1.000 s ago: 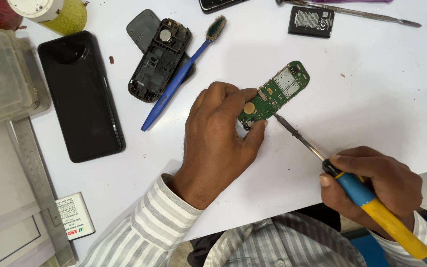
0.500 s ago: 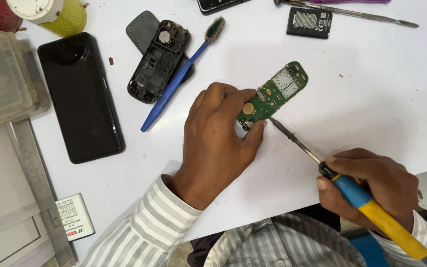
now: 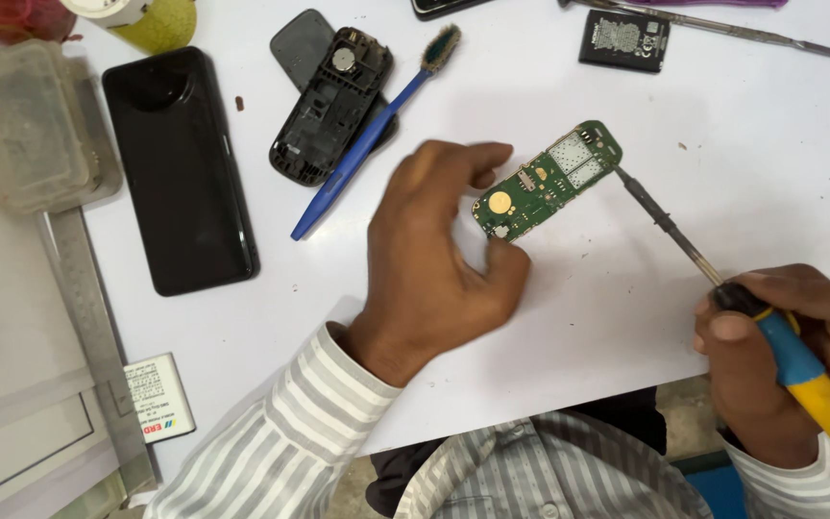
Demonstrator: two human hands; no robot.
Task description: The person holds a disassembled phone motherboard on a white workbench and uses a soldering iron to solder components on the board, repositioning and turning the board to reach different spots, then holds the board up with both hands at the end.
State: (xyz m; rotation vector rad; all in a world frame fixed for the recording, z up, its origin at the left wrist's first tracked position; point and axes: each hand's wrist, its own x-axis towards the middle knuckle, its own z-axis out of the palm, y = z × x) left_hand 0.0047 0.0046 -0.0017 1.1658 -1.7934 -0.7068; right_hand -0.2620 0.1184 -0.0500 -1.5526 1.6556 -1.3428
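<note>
White worktable [image 3: 722, 125] carries everything; landmark is the green circuit board [image 3: 547, 181], lying flat near table centre, component side up.

Largest first:
- Metal ruler [image 3: 88, 336] far left of the board, along the table's left edge, off the working area.
- Black smartphone [image 3: 181, 171] left of the board, face-down by the look of it, parked clear of the work.
- Clear plastic box [image 3: 36, 125] further left still, partly on the ruler.
- Black phone housing [image 3: 331, 104] up-left of the board, opened, inside facing up; probably the shell this board belongs to.
- Blue-handled brush [image 3: 372, 135] lies across that housing's edge, bristles up-right, within easy reach of the left hand.
- Left hand [image 3: 434, 259] just beside the board's lower-left end, half-curled, thumb and forefinger touching that end; reads as pinning the board so it doesn't slide. Holds nothing else.
- Right hand [image 3: 780, 356] lower right of the board, closed around a soldering iron [image 3: 722, 288] with blue-yellow handle, pen-style grip; tip touches or nearly touches the board's upper-right corner, can't tell which.
- Thin metal pry tool [image 3: 722, 24] and small black battery [image 3: 624, 40] above the board, well apart from it.
- White battery [image 3: 158, 396] far lower left, by the ruler.

Surface: plain white, a few dark specks. Room: not visible beyond the table; striped shirt at the bottom.
</note>
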